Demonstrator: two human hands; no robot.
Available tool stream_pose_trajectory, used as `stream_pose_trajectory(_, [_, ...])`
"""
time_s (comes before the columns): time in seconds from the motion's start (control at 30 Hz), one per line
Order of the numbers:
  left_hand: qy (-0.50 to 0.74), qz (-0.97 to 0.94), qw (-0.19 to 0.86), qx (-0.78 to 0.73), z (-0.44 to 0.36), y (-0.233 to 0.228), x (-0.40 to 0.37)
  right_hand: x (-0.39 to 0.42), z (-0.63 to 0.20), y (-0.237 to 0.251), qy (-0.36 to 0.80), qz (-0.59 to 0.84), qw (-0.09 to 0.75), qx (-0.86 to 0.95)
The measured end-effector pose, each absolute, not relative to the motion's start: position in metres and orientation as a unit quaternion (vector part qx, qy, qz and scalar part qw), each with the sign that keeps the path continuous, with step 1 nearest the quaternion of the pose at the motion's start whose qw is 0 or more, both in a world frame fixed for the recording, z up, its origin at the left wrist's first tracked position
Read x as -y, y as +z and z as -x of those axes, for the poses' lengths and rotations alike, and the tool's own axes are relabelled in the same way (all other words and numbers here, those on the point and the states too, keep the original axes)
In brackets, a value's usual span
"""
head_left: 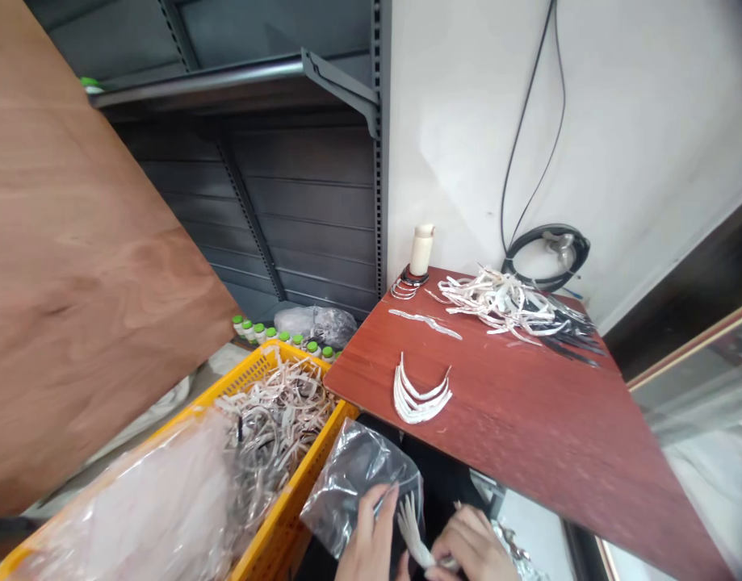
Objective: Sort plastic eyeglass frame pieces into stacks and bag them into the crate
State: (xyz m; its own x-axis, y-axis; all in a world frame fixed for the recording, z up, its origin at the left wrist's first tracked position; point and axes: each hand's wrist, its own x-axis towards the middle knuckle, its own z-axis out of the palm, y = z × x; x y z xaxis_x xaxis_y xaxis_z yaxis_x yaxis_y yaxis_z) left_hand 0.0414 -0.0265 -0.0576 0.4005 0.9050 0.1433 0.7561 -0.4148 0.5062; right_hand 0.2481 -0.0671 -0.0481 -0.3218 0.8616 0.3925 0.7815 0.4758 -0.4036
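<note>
Beside the yellow crate (315, 474) (tangled strips (289, 403) inside), a clear bag (362, 458).

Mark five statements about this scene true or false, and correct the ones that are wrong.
1. The right hand grips a bundle of white strips. True.
2. The left hand is touching the basket. False: the left hand is at a clear plastic bag; the basket stands apart from it.
3. The basket is blue. False: the basket is yellow.
4. A small group of curved white strips lies on the red-brown table. True.
5. The green-capped bottles stand on the table. False: the bottles are in a row beyond the basket.
</note>
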Motion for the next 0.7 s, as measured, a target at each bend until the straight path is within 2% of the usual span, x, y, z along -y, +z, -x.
stream_pose_trajectory(0.13, [0.171, -0.863, 0.094, -0.465, -0.065, -0.076, 0.032, 0.066, -0.251, -0.051, 0.014, 0.536, 0.237, 0.810])
stream_pose_trajectory(0.23, [0.178, -0.891, 0.035, -0.416, -0.086, -0.097, 0.037, 0.066, -0.252, -0.055, 0.009, 0.562, 0.232, 0.794])
stream_pose_trajectory(0.37, [0.202, -0.896, -0.007, -0.395, -0.104, -0.123, 0.042, 0.072, -0.258, -0.067, 0.026, 0.585, 0.289, 0.758])
stream_pose_trajectory(0.5, [0.206, -0.896, -0.015, -0.393, -0.104, -0.131, 0.043, 0.085, -0.264, -0.088, 0.042, 0.659, 0.386, 0.644])
stream_pose_trajectory(0.6, [0.196, -0.899, 0.001, -0.391, -0.102, -0.125, 0.042, 0.091, -0.267, -0.098, 0.155, 0.715, 0.461, 0.502])
stream_pose_trajectory(0.7, [0.172, -0.902, 0.038, -0.395, -0.099, -0.113, 0.042, 0.088, -0.265, -0.092, 0.306, 0.712, 0.479, 0.414])
